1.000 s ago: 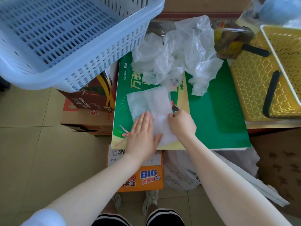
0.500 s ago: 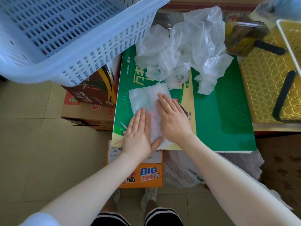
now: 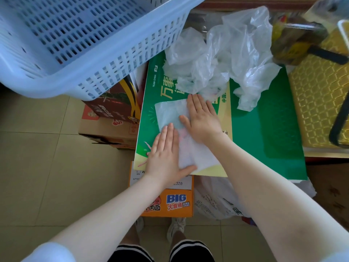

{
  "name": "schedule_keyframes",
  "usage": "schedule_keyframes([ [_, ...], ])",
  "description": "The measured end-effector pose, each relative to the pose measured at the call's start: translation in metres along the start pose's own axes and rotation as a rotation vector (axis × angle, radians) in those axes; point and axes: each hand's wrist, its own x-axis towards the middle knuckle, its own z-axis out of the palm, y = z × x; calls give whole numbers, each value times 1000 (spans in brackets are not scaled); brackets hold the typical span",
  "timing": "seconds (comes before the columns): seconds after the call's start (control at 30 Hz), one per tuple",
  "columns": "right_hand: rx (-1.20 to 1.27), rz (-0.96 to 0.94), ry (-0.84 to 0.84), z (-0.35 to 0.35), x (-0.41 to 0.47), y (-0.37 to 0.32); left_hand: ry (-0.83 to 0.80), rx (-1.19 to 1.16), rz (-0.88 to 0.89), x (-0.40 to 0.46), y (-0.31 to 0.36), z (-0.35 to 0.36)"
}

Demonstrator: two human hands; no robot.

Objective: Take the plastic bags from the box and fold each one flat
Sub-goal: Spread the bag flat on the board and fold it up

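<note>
Near the middle of the frame, both hands lie flat on one folded plastic bag (image 3: 170, 115). The left hand (image 3: 164, 154) has its fingers straight and close together, and it presses the lower left part of the bag, with the thumb sticking out to the right along the bag's bottom edge. The right hand (image 3: 203, 118) is flat too, fingers straight and a little spread, and it presses the upper right part of the bag. A thin ring sits on one finger of that hand. Neither hand curls around anything. The bag is white and see-through, smoothed into a flat shape, and it lies on a big green box (image 3: 264, 120) with yellow writing on it. Just above the hands, toward the top middle of the frame, a pile of crumpled clear plastic bags (image 3: 226, 53) rests on the far part of the same green box, and its lower edge is touching or almost touching the right fingertips. At the upper left a pale blue basket (image 3: 117, 61) with many little holes tilts over brown cardboard boxes (image 3: 105, 127). On the right edge sits a yellow basket (image 3: 317, 103) with a black handle. Below the green box, at the bottom middle, an orange box (image 3: 170, 203) stands on the tan tile floor (image 3: 47, 167).
</note>
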Motion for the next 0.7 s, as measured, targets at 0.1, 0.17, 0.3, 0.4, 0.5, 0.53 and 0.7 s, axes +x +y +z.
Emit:
schedule_keyframes([
  [0.1,3,-122,170,-5,-36,-3,-14,-29,-17,1,1,1],
  [0.17,6,-175,188,5,-65,-3,-13,-36,-8,1,1,2],
  [0.3,-27,-162,82,31,-86,9,-36,-24,-4,1,0,0],
  [0.4,-37,-135,84,37,-80,16,-60,-9,2,0,-2,3],
  [0.5,-1,-82,100,34,-70,21,-59,-29,10,-1,-2,2],
  [0.53,20,-57,102,32,-68,23,-50,-27,19,-1,-4,1],
  [0.7,46,-8,118,31,-65,23,84,-103,186,13,-14,-18],
])
